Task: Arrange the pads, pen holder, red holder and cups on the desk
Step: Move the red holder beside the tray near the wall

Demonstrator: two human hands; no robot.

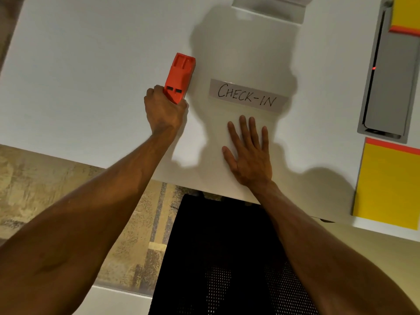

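Observation:
The red holder is an orange-red plastic block lying on the white desk, left of a paper label reading CHECK-IN. My left hand is closed around its near end. My right hand rests flat on the desk just below the label, fingers spread, holding nothing. One yellow pad with an orange top strip lies at the desk's near right corner. Another yellow pad shows partly at the top right edge. No cups or pen holder are in view.
A grey recessed cable tray with a small red light runs along the desk's right side between the pads. A grey stand base sits at the far edge. A black mesh chair stands below the desk's front edge.

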